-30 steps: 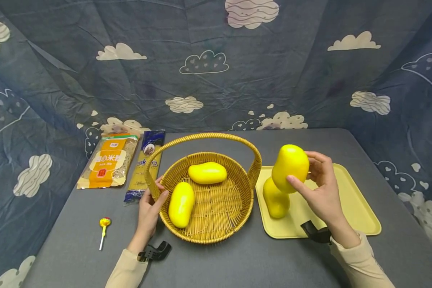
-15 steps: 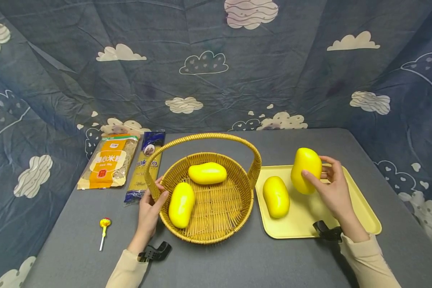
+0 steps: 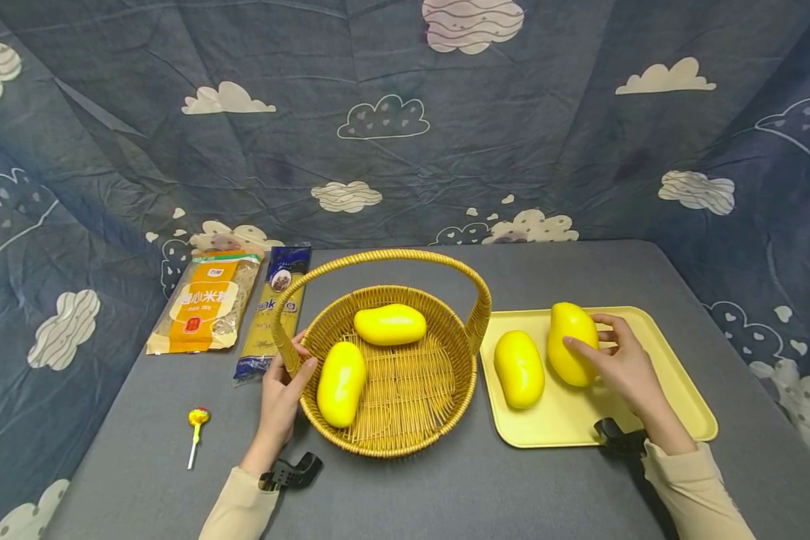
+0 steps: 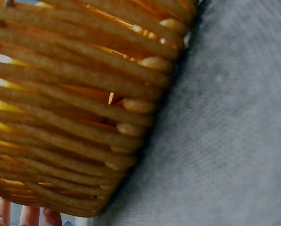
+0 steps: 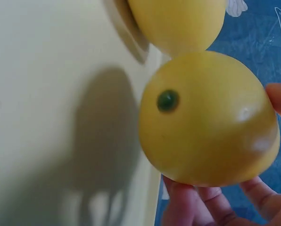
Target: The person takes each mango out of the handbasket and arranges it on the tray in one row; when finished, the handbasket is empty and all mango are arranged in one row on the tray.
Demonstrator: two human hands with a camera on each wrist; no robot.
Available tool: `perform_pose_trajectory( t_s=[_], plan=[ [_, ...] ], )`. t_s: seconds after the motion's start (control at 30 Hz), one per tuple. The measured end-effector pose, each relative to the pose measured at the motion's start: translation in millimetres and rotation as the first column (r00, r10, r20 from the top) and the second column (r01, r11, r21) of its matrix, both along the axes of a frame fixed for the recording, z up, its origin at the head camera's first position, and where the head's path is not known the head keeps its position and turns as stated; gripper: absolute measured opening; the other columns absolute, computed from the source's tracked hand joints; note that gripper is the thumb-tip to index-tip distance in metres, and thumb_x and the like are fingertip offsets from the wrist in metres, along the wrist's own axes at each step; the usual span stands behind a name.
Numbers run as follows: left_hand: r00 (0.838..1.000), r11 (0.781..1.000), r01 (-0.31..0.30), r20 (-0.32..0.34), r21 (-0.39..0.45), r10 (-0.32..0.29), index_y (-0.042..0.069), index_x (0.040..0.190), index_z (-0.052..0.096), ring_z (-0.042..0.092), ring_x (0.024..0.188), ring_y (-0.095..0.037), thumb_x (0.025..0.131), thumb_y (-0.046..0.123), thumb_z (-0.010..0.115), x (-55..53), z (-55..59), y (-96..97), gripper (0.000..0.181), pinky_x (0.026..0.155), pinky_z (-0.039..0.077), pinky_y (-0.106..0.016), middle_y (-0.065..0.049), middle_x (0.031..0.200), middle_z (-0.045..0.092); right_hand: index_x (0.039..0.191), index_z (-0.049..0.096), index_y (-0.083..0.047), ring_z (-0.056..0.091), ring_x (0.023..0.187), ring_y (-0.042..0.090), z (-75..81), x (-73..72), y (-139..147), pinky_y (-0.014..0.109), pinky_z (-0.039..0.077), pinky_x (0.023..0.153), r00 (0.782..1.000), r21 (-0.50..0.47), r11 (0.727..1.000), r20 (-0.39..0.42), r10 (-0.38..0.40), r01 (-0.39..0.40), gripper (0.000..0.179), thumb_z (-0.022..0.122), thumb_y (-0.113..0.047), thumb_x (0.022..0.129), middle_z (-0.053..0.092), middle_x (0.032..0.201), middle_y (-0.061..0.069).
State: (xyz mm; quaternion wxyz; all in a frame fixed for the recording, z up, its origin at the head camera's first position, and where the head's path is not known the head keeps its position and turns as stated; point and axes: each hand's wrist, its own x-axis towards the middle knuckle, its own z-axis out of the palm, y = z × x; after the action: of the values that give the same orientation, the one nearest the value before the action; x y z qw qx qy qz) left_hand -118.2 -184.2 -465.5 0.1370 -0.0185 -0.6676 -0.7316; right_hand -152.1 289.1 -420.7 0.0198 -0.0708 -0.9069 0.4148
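Observation:
My right hand grips a yellow mango between thumb and fingers, over the yellow tray. In the right wrist view this mango shows a green stem spot, and its shadow falls on the tray beside it. A second mango lies on the tray's left part. With my left hand I hold the left side of the wicker basket, at the foot of its handle. Inside the basket lie two mangoes, one at the back and one at the left.
Left of the basket lie an orange-labelled bag of noodles and a blue and yellow pasta packet. A lollipop is nearer the front left. A dark cloud-patterned cloth hangs behind the grey table.
My right hand has carried its mango rightward, away from the mango at the tray's left, then lowered it toward the tray. My left hand and the basket have stayed put.

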Motion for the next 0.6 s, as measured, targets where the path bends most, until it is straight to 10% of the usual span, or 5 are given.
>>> perform_pose_trajectory(
  t_s=[0.6],
  plan=[
    [1.000, 1.000, -0.006, 0.011, -0.010, 0.006, -0.010, 0.110, 0.048, 0.038, 0.129, -0.025, 0.092, 0.003, 0.060, -0.2, -0.5, -0.3, 0.025, 0.099, 0.036, -0.025, -0.010, 0.141, 0.043, 0.138, 0.033, 0.005, 0.047, 0.100, 0.037, -0.8, 3.3, 0.3, 0.035, 0.041, 0.070, 0.974, 0.074, 0.986, 0.186, 0.132, -0.148, 0.081, 0.057, -0.055, 0.089, 0.047, 0.118, 0.029]
  ],
)
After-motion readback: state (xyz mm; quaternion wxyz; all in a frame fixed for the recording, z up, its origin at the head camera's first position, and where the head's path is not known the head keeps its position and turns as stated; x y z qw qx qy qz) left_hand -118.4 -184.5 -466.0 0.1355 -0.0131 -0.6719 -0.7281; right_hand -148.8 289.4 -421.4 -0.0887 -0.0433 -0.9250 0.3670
